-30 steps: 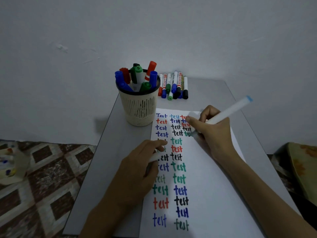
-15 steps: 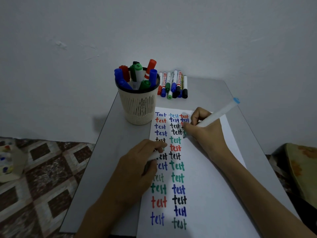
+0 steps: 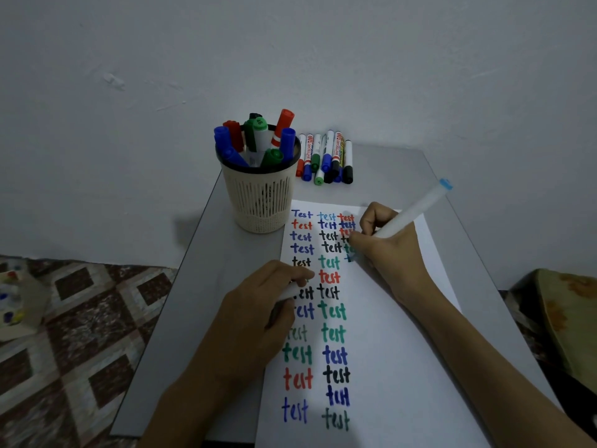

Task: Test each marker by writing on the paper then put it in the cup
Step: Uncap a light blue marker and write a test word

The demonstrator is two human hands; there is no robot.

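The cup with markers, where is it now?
In the head view the cup stands at the table's far left, just beyond the paper's top-left corner, with loose markers lying to its right.

The right hand [image 3: 387, 253] has slid a little to the left across the paper [image 3: 387, 350]. The marker [image 3: 410, 215] it grips now stands steeper than a second ago, its blue tail end swung in towards the middle. Just under the green word [image 3: 347, 249] in the third column, a fresh light-blue stroke [image 3: 350, 258] shows beside the knuckles, where none showed before.
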